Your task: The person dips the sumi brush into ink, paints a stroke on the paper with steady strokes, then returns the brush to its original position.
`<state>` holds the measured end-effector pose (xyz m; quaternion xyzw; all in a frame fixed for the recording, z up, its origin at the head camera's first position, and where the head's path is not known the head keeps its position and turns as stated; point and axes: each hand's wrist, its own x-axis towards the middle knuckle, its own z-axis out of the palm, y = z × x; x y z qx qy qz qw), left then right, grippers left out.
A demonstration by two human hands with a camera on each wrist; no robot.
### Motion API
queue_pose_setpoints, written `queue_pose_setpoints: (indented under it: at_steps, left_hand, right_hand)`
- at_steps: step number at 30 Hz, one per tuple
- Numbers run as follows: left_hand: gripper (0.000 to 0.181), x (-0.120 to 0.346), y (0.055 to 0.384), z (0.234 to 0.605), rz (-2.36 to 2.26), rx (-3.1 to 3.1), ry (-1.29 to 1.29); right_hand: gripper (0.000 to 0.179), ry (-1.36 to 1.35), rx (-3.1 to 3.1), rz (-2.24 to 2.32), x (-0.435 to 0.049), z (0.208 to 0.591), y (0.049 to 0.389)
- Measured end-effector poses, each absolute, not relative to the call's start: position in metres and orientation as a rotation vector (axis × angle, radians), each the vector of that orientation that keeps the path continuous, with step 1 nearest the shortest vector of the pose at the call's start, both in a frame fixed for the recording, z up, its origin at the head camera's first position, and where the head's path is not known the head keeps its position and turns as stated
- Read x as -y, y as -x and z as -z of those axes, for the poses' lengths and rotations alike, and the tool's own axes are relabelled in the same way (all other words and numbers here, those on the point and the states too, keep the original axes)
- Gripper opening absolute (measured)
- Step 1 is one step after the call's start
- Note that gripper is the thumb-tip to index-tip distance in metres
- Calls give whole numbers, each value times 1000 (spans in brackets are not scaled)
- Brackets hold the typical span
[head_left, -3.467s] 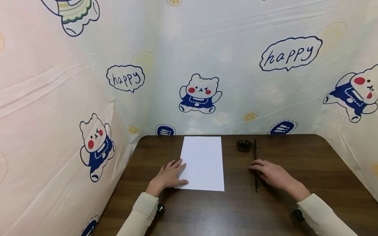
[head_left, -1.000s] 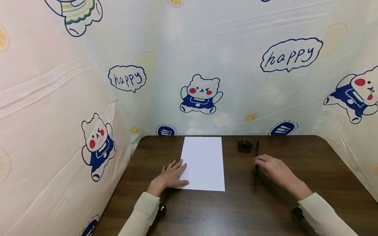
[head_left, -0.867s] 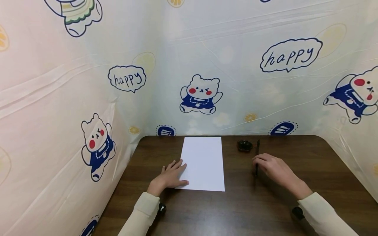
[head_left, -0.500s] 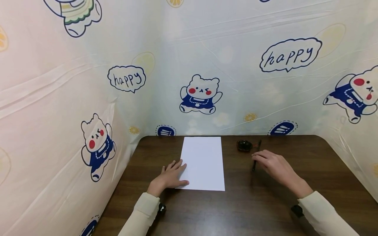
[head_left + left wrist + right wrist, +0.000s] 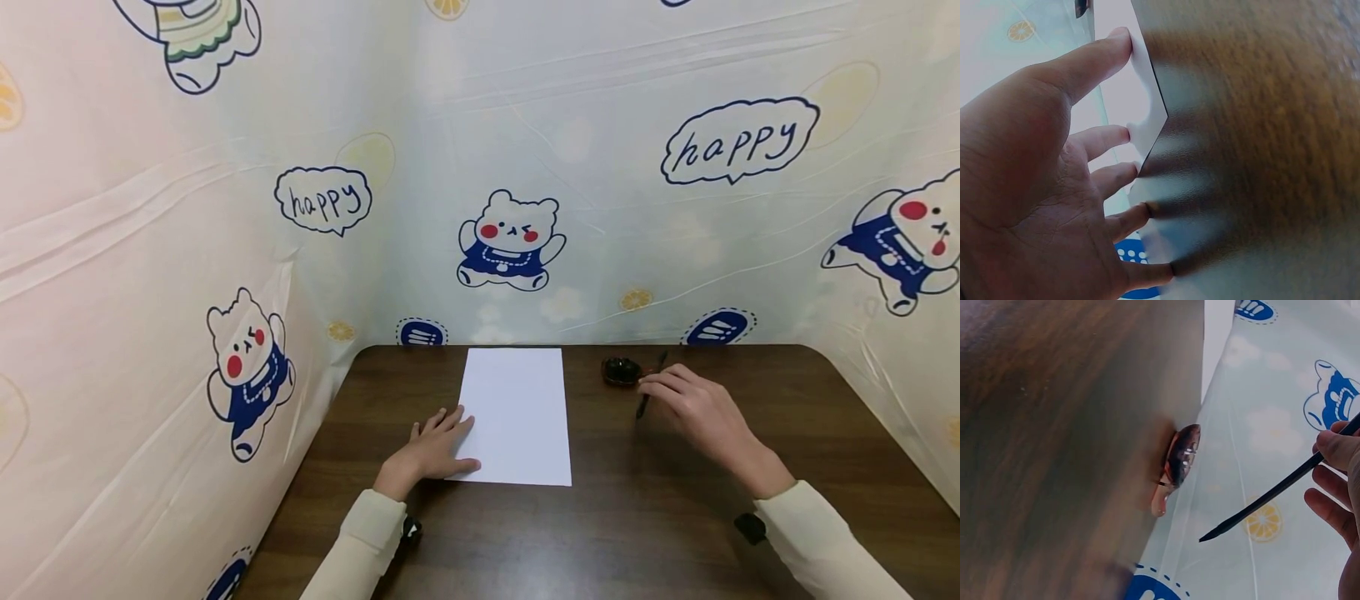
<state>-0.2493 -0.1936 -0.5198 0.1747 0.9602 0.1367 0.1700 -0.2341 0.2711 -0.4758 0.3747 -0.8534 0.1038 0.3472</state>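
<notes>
A slim black brush (image 5: 642, 406) with a tapered tip is pinched between the thumb and fingers of my right hand (image 5: 697, 412), raised over the right side of the table. In the right wrist view the brush (image 5: 1279, 487) slants down to its dark point. Just left of those fingers sits a small glossy dark dish (image 5: 621, 372) with a short handle. My left hand (image 5: 429, 450) spreads its fingers across the left edge of a blank white sheet of paper (image 5: 517, 417). Thumb and nearest fingertips touch the sheet in the left wrist view; the outer fingertips reach the wood.
The dark wooden table (image 5: 510, 542) has rounded back corners. Behind it and to both sides hangs a pale curtain (image 5: 585, 108) printed with bears and lettering, close to the table's back edge.
The brush, earlier lying on the table under my right hand, is now lifted and tilted. The right hand has moved a little away from me, closer to the dish. My left hand stays put.
</notes>
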Motion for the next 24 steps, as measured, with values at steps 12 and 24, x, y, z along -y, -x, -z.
queue_pose_setpoints:
  at_steps: [12, 24]
  left_hand:
    - [88, 194, 249, 517, -392, -2716, -499]
    - [87, 194, 250, 522, -391, -2725, -499]
  right_hand:
    - [50, -900, 2129, -378, -269, 462, 235]
    - [52, -846, 2115, -404, -270, 452, 237]
